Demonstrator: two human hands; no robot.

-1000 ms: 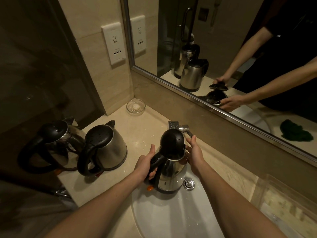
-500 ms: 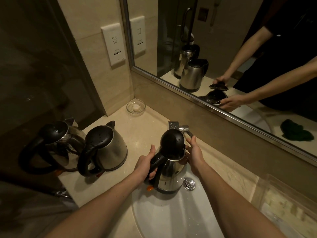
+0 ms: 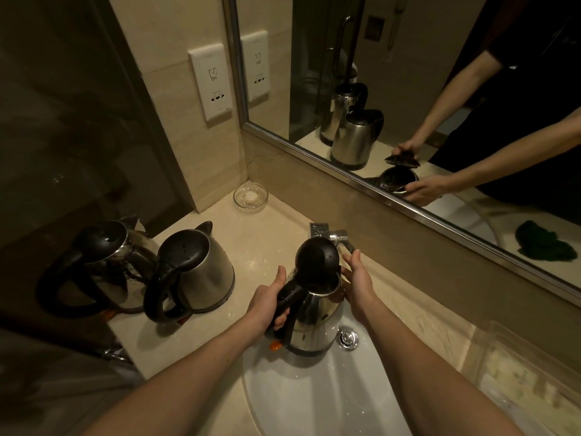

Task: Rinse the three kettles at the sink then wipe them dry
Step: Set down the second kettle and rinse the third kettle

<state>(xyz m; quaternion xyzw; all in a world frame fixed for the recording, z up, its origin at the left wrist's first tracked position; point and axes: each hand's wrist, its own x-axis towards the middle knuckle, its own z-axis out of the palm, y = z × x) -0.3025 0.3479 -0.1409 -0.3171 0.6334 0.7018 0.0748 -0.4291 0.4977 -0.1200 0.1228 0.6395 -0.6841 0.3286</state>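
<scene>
Kettles are stood side by side on the surface [image 3: 261, 247] at the left: a glass-bodied kettle [image 3: 103, 265], then a steel kettle [image 3: 204, 272]. The third kettle [image 3: 317, 322], lid raised, is held upright over the sink [image 3: 314, 398]. Its handle is gripped by the left hand [image 3: 267, 303], while the right hand [image 3: 358, 281] is laid straight-fingered against its far side, just beside the tap [image 3: 341, 237].

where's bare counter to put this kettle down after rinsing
Best: bare counter between the glass dish, the steel kettle and the tap. A narrower strip runs right of the sink, under the mirror, up to the clear tray. Crowded: the left end, steel kettle beside glass kettle.
</scene>
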